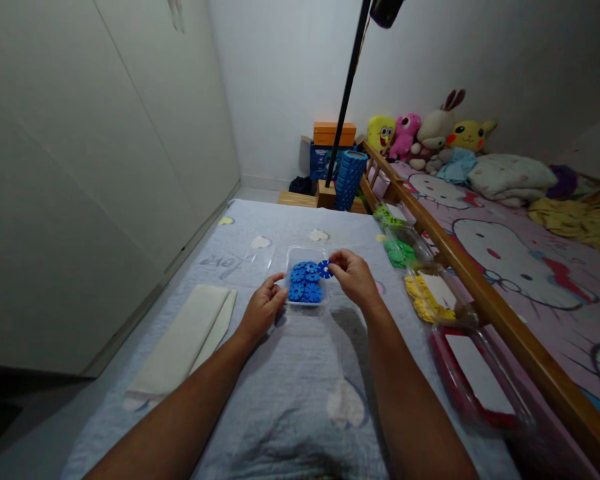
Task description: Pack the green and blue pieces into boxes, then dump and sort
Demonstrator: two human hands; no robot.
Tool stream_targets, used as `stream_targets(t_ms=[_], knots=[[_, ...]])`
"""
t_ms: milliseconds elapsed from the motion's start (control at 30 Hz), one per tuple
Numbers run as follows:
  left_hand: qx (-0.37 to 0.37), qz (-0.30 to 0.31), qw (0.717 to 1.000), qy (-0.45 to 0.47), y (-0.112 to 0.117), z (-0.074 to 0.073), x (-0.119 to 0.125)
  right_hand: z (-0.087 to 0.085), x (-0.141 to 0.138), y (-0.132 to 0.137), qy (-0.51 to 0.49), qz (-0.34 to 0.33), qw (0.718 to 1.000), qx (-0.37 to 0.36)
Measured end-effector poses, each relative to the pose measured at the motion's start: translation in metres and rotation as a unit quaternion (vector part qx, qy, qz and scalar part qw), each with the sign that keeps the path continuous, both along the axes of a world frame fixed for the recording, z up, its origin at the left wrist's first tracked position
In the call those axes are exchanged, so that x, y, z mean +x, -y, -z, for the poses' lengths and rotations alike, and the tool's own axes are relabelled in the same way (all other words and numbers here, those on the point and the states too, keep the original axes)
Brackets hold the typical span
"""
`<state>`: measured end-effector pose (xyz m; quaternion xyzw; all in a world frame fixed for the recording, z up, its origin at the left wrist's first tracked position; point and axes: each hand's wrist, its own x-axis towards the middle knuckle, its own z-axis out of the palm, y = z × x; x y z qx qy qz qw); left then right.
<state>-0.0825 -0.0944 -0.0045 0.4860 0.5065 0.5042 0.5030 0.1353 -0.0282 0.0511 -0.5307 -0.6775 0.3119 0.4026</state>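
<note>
A clear plastic tray (297,254) holding several blue snowflake-shaped pieces (305,285) sits on a grey patterned mat. My left hand (263,308) grips the tray's near left edge, fingers curled on the rim. My right hand (354,276) pinches a single blue snowflake piece (324,269) between thumb and fingers, just above the tray's right side.
Along the mat's right edge stand clear boxes of green pieces (399,251), yellow pieces (427,298) and red pieces (473,383). A folded cream cloth (185,343) lies to the left. A wooden bed rail (485,300) runs along the right; a black pole (346,93) rises behind.
</note>
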Motion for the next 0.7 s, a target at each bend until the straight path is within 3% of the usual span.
stream_targets(t_ms=[200, 400, 700], knots=[[-0.002, 0.017, 1.000, 0.012, -0.003, 0.007, 0.001, 0.014, -0.014, -0.002, 0.046, 0.035, 0.998, 0.031], [-0.001, 0.007, 1.000, -0.007, -0.002, 0.009, 0.002, 0.034, 0.003, -0.002, 0.052, 0.103, 0.991, 0.073], [0.054, -0.078, 0.987, -0.130, 0.001, 0.004, -0.003, 0.085, 0.016, 0.005, 0.095, 0.147, 0.982, 0.073]])
